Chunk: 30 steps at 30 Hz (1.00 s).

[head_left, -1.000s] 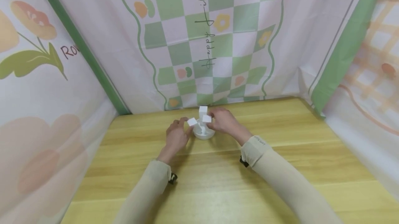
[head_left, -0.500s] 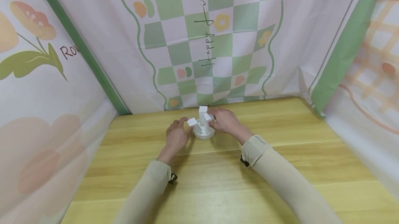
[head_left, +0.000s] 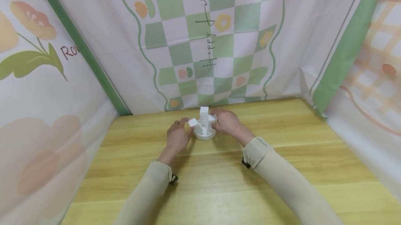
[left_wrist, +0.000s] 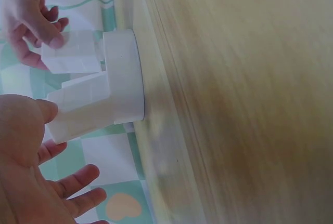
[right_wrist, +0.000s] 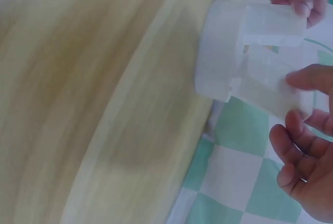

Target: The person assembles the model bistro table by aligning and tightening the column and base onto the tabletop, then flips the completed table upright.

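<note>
In the head view a round white dish-like base (head_left: 205, 136) stands on the table, with three white square-ended containers rising from it. My left hand (head_left: 178, 136) pinches the left container (head_left: 193, 122) between thumb and fingers; it leans outward to the left. On the other side, my right hand (head_left: 228, 122) grips the right container (head_left: 212, 117), which leans to the right. Behind them the back container (head_left: 204, 113) stands upright, untouched. In the right wrist view the right container (right_wrist: 270, 81) looks translucent, its lower end at the base's rim (right_wrist: 221, 50).
The wooden table (head_left: 200, 183) has its back edge just behind the base. A green-and-white checked cloth (head_left: 216, 44) hangs there, and printed curtains flank both sides. Each wrist wears a small black device, the left one (head_left: 173, 179) showing below the sleeve.
My right hand has swung the right container's top outward to the right, away from the back container. The left hand, left container and base stay in place.
</note>
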Available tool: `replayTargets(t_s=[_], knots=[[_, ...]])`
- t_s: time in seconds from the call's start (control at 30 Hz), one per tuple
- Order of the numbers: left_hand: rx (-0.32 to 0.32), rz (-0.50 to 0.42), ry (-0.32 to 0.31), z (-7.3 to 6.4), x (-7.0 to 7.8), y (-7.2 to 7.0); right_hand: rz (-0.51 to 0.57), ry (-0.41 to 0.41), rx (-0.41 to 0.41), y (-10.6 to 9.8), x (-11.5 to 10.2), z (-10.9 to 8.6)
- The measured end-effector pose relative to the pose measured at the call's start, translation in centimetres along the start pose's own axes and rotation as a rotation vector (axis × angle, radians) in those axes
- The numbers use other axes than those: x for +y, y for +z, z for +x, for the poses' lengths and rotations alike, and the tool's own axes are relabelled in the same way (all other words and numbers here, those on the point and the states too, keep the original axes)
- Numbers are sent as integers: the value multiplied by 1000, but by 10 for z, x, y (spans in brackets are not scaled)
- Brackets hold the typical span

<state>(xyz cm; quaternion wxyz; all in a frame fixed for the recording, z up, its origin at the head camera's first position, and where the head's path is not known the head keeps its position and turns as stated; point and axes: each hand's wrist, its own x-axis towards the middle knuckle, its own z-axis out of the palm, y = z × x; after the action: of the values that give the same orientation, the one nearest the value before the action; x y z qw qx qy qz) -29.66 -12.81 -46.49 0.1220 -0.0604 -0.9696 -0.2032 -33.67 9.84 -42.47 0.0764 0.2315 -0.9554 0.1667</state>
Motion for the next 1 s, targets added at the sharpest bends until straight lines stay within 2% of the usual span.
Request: replayTargets(t_s=[0.3,0.5,0.73,0.83,1.0], knots=[[33,23,24,0,0,0,11,6,-25,-1,1,0],[40,25,31,0,-2,3,-1,-52,-15,0,1,-2],[14,16,18,0,-2,3,-33,-103,-76,-1,2,-3],[20,15,24,0,-2,2,-16,-106,-56,0,1,-2],[52,19,49,0,-2,2,-26,-157,45,6,-2,3]])
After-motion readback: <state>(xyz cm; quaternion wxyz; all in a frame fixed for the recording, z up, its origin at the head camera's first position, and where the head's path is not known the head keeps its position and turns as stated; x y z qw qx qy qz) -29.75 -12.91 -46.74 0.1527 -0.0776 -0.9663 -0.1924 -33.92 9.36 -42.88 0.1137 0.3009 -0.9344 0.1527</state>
